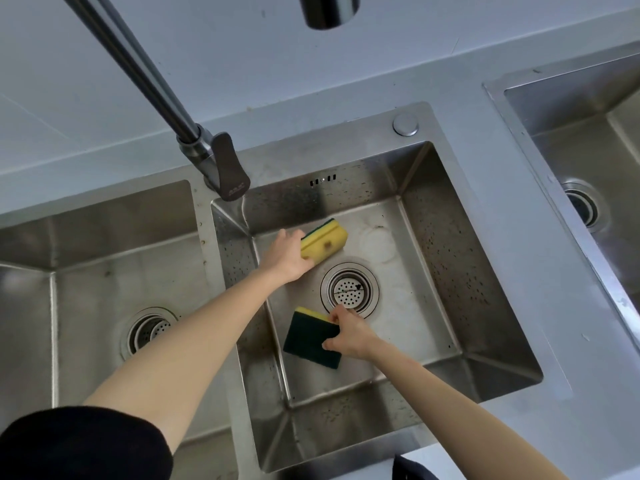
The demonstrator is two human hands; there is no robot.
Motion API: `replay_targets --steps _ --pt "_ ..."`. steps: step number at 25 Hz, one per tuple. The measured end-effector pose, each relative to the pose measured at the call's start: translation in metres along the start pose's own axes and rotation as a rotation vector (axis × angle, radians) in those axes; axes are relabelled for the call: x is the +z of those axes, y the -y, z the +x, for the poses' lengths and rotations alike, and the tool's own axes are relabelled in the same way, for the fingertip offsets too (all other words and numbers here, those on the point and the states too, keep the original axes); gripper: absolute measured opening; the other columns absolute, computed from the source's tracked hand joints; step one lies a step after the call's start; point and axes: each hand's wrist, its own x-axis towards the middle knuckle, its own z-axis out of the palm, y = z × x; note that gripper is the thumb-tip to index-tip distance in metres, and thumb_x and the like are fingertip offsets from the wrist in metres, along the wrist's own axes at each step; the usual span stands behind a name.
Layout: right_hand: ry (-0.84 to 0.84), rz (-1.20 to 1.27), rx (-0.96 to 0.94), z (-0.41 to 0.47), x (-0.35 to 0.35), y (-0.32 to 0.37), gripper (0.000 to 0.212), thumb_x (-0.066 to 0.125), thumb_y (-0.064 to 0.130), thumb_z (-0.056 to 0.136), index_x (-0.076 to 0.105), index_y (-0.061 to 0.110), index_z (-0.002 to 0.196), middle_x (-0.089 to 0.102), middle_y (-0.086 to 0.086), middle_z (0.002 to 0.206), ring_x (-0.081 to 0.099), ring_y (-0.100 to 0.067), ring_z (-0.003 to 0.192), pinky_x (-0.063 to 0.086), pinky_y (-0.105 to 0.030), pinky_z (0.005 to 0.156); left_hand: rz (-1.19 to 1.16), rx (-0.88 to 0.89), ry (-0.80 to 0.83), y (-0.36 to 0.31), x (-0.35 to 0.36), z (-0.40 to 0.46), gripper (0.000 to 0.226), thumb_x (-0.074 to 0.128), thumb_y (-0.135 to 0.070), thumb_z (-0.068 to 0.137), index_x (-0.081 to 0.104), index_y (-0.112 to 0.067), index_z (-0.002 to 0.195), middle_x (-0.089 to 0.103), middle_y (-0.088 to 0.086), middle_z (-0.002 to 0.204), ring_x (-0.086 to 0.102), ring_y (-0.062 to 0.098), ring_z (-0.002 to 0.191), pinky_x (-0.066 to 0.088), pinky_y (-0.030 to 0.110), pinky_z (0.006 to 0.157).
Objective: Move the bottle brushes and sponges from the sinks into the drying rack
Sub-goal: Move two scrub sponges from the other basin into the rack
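Gripping one sponge each, both hands are down inside the middle sink basin (pixel 450 237). Left hand (pixel 289 256) is closed on the near end of a yellow sponge (pixel 325 239): yellow foam side faces up, a dark green scouring layer shows along its far edge, and a small brownish mark sits on the foam. It lies at the back-left of the basin floor, tilted a bit; I can't tell if it's lifted off the steel. Right hand (pixel 348 334) pinches the right edge of a second sponge (pixel 311 341); its green scouring face is up, with a thin strip of yellow foam visible at the far corner. It sits front-left of the drain strainer (pixel 349 289), just beside it. The two sponges are apart, the strainer roughly between them and to the right.

Basin walls are speckled with dark spots; the floor has pale ring stains near the yellow sponge. Overflow slots (pixel 322 180) are on the back wall, and a round button (pixel 405 124) is on the rim.

The faucet (pixel 194 133) rises from the divider, with its spout running out of frame top-left. The left basin (pixel 104 237) is cut by the frame edge and partly covered by the left forearm and a black sleeve (pixel 83 445). A separate right sink (pixel 588 133) is only partly in view. A dark cylinder (pixel 329 10) at the top edge is cropped; I can't identify it. Fingertips under both sponges are hidden. No brushes or drying rack are in view.
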Motion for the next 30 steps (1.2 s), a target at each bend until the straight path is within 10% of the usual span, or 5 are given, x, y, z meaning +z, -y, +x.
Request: replay_targets --steps 17,23,30 --pt "-0.304 0.305 0.084 -0.056 -0.043 0.018 0.065 0.069 0.027 0.079 0.039 0.006 0.133 0.045 -0.015 0.133 0.051 -0.028 0.116 0.045 -0.036 0.094 -0.238 -0.026 -0.177 0.008 -0.052 -0.093 0.047 0.055 -0.033 0.086 0.043 -0.006 0.122 0.054 0.006 0.102 0.051 0.02 0.085 0.042 0.028 0.066" --pt "-0.499 0.488 0.011 -0.085 -0.057 0.06 0.066 0.066 0.022 0.083 0.03 0.005 0.136 0.033 -0.016 0.137 0.05 -0.032 0.114 0.045 -0.036 0.089 -0.442 -0.007 -0.2 0.011 -0.057 -0.129 0.046 0.054 -0.035 0.085 0.047 -0.007 0.12 0.056 0.008 0.109 0.057 0.027 0.106 0.049 0.044 0.094" --pt "-0.267 0.917 -0.205 -0.107 -0.053 0.089 0.068 0.065 0.028 0.084 0.03 0.007 0.138 0.05 -0.014 0.128 0.051 -0.031 0.12 0.043 -0.041 0.104 -0.732 -0.007 -0.257 0.021 -0.068 -0.167 0.044 0.051 -0.031 0.09 0.042 -0.007 0.127 0.052 0.004 0.112 0.057 0.017 0.08 0.052 0.029 0.076"
